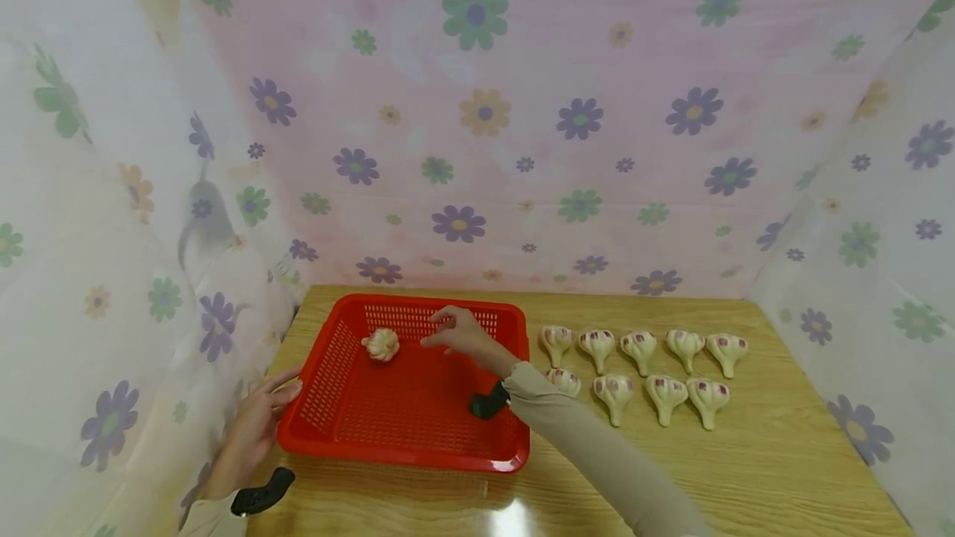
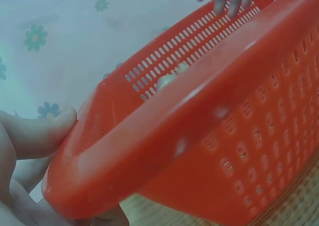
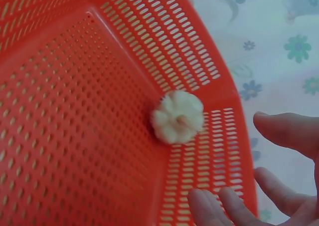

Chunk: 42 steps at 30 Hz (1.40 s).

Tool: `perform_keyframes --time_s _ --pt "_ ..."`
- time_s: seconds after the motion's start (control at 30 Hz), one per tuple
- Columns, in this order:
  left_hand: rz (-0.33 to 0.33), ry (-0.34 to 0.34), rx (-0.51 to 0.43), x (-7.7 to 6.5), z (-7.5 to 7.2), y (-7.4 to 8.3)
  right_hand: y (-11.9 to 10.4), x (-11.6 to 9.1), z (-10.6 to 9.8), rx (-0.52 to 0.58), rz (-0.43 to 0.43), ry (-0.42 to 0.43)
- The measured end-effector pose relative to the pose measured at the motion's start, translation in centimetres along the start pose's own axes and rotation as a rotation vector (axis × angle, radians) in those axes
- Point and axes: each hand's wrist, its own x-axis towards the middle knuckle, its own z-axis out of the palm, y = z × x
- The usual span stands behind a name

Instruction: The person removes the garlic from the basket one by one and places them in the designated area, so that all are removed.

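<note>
Setting: a light wooden counter (image 1: 746, 454) is standing inside a booth of pale cloth printed with purple, green and yellow flowers (image 1: 477, 106), which is hanging behind it and along both sides.

Nearest item: the left hand (image 1: 254, 429) is resting at the near left corner of a red perforated plastic basket (image 1: 406, 437). In the left wrist view its thumb (image 2: 37, 133) is pressing against the corner rim, with the other fingers lying beneath; this grip is clamping on the basket rim.

Basket: it is sitting on the left half of the counter.

Inside it: a whole white garlic bulb (image 1: 382, 344) is lying near the far left corner, against the perforated wall, stem end facing the right wrist camera.

Above the basket: the right hand (image 1: 458, 334) is hovering just to the right of the bulb, apart from it. Its grip is loosely parted, holding nothing.

To the right: nine garlic bulbs with purple streaks (image 1: 642, 371) are lying in two rows on the bare counter, five behind and four nearer.
</note>
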Motion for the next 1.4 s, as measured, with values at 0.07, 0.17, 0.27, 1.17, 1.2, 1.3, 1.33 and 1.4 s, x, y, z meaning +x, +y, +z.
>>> perform_keyframes --time_s 0.07,0.17,0.27,1.17,1.2,1.3,1.33,1.4 --pt "-0.002 0.005 -0.011 0.0 0.0 0.0 0.3 0.7 0.7 0.019 0.02 0.017" --pt "-0.003 0.007 -0.029 0.1 -0.1 0.0 0.7 1.8 2.0 0.055 0.053 0.036" --pt "0.001 0.014 -0.039 0.0 -0.2 -0.1 1.5 3.0 3.4 0.075 0.066 0.055" --pt "0.008 0.055 0.021 0.8 0.8 -0.7 3.1 6.7 11.4 -0.392 0.045 0.419" --pt "0.005 0.055 0.012 0.8 0.8 -0.7 3.2 6.8 11.5 -0.365 0.035 0.427" --pt "0.013 0.049 0.002 0.7 0.6 -0.6 3.3 7.1 11.4 -0.253 0.017 0.405" --pt "0.015 0.051 -0.003 0.6 0.5 -0.5 3.3 7.3 11.4 -0.198 0.014 0.382" --pt "0.025 0.056 -0.004 0.4 0.2 -0.3 3.2 7.3 11.1 -0.068 0.011 0.323"
